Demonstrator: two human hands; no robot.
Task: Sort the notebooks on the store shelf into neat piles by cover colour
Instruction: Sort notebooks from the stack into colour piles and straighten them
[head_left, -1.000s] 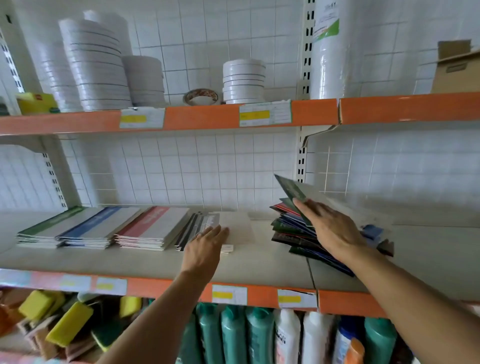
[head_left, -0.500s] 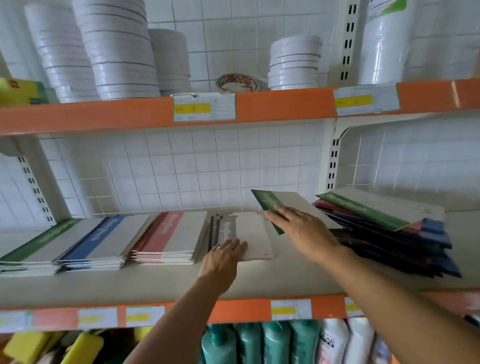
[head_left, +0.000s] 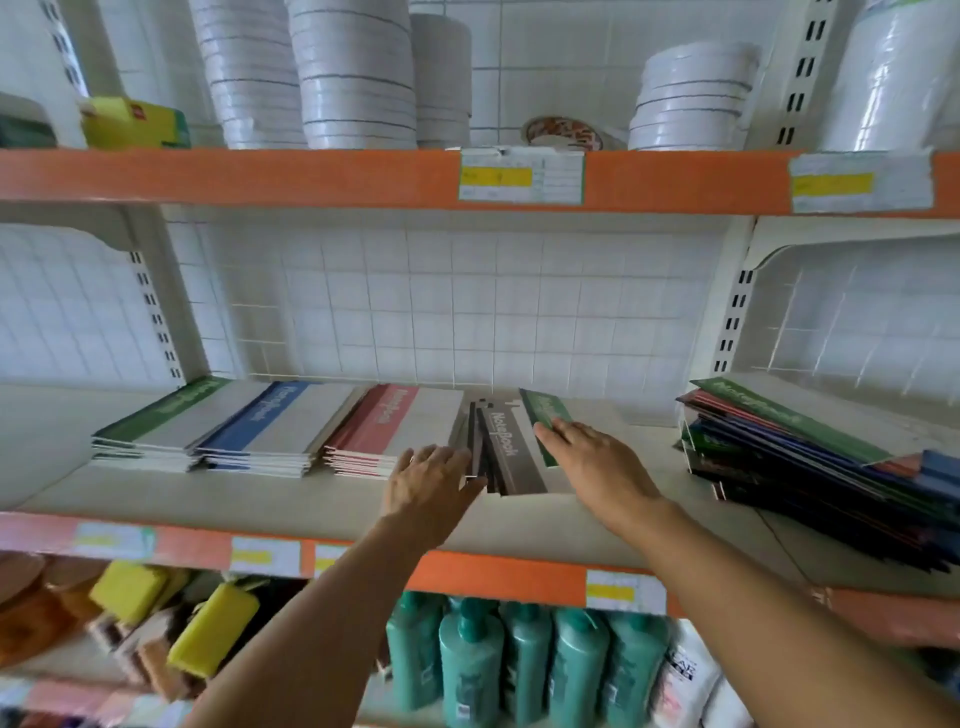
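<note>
Notebooks fill the middle cream metal shelf (head_left: 156, 499) of an orange-edged store rack. Four sorted piles sit side by side along its left and centre: a green-striped pile of paper notebooks (head_left: 156, 426), a blue-striped pile (head_left: 260, 431) touching it, a red-striped pile (head_left: 384, 428), then a fanned, untidy black-striped pile (head_left: 501, 447). One loose green-striped notebook (head_left: 545, 415) lies tilted across the black pile's right side. A fifth heap, the unsorted stack of mixed dark, blue, red and green notebooks (head_left: 810, 462), slumps well apart at the far right.

Two bare arms reach in from below. The person's left hand (head_left: 428, 480) has straight, spread fingers touching the black pile's near left edge. The right hand (head_left: 597, 467) lies flat, fingers straight and together, pressing on the loose green notebook; whether the thumb pinches underneath, I cannot tell.

Stacked white foam plates (head_left: 353, 78) line the top shelf. Teal plastic bottles (head_left: 519, 660) stand below, at least five.
</note>
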